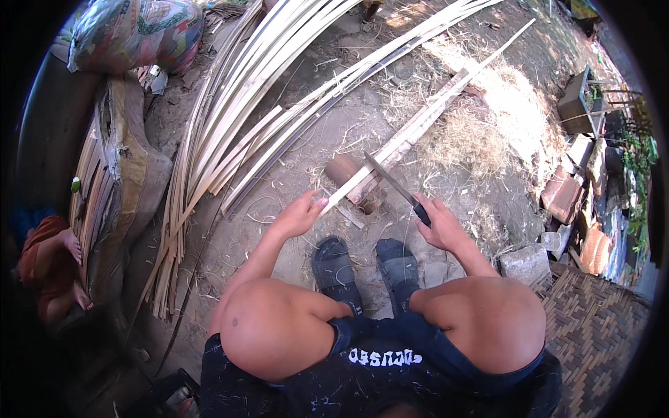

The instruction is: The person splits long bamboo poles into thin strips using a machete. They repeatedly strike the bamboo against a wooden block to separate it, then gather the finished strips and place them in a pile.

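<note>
Closed around the near end of a long pale wooden strip (343,193) is my left hand (298,216). From there the strip slants away to the far right. It passes over a short brown log (341,168) lying on the ground and along a longer rough plank (421,120). My right hand (442,226) grips the dark handle of a knife (394,182). The blade points up and left, its tip by the strip just beyond the log. Whether the blade touches the strip, I cannot tell. My feet in dark footwear (334,263) rest just below the log.
Long split strips (230,118) lie in a bundle on the left. Fine shavings (460,150) cover the ground at right. A stuffed sack (136,35) sits at upper left, another person's feet (72,244) at far left. A woven mat (592,327) and stone block (525,265) are at right.
</note>
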